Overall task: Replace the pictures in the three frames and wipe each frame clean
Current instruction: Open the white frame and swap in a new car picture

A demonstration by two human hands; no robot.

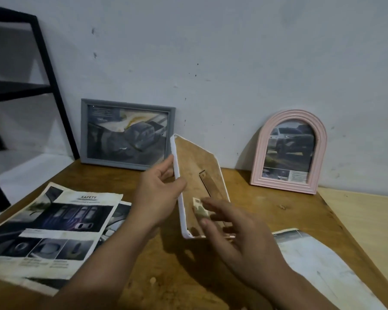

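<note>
left hand (159,193) grips white frame (199,175) edge, back showing | right hand (238,231) fingers straight, touching backing beside grip

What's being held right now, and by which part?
The left hand grips the white frame by its left edge; the right hand hovers open at its back.

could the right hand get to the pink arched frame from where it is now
Probably yes. The right hand is open at the back of the white frame, and the pink arched frame leans on the wall beyond it to the right, with only bare table between.
</note>
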